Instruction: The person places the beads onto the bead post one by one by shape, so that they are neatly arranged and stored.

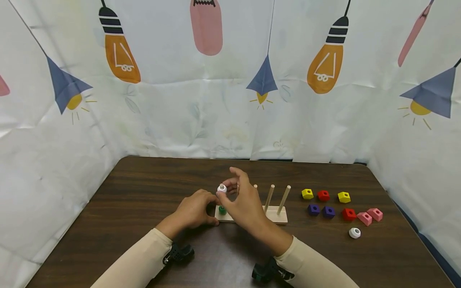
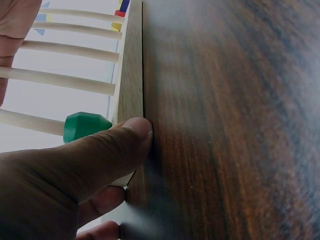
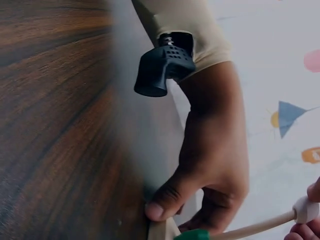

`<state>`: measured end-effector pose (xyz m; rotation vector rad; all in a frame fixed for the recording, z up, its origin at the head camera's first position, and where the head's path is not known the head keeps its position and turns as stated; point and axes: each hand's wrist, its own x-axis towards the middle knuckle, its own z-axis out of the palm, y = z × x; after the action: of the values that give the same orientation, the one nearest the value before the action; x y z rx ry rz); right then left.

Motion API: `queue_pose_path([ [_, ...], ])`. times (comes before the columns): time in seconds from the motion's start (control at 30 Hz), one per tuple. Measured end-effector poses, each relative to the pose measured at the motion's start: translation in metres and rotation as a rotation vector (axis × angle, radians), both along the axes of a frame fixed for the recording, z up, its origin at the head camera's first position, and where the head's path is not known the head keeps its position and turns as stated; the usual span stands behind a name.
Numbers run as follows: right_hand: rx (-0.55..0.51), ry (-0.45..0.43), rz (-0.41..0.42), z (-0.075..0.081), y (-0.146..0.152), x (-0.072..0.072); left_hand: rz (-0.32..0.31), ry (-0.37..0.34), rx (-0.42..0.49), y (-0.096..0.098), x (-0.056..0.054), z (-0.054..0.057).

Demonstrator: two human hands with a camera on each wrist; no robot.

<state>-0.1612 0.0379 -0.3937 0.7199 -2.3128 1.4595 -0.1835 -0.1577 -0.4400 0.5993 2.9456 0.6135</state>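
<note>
A pale wooden base [image 1: 282, 218] with several upright pegs [image 1: 269, 198] lies on the table. My left hand [image 1: 194, 208] grips its left end, with the thumb [image 2: 120, 145] along the front edge in the left wrist view. A green bead [image 2: 86, 126] sits low on the leftmost peg, near the base. Higher up, my right hand [image 1: 248, 206] pinches a white bead [image 1: 221, 188] around the top of that same peg; the peg's tip shows through it. The right wrist view also has this white bead [image 3: 304, 210] on the peg's end. Behind my right hand, some pegs are partly hidden.
On the right lie yellow beads [image 1: 307, 194], red beads [image 1: 348, 214], purple beads [image 1: 313, 209], pink beads [image 1: 375, 214] and another white bead [image 1: 354, 233]. A printed white curtain [image 1: 216, 120] hangs behind the dark wooden table [image 1: 144, 184].
</note>
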Motion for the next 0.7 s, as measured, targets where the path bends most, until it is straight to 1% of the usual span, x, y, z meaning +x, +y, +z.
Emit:
queue_pose_path([
  [0.17,-0.033,-0.077,-0.005,-0.007,-0.001,0.001,0.003,0.001,-0.013,0.000,0.000,0.001],
  [0.33,-0.038,-0.152,-0.012,-0.018,-0.002,0.002,0.002,0.004,-0.031,0.001,0.000,0.001],
  [0.47,-0.021,-0.186,-0.017,-0.027,-0.003,0.002,0.000,0.006,-0.031,0.001,0.000,0.000],
  [0.7,0.042,-0.228,-0.023,-0.043,-0.004,0.000,-0.002,0.002,-0.033,0.001,0.000,-0.001],
])
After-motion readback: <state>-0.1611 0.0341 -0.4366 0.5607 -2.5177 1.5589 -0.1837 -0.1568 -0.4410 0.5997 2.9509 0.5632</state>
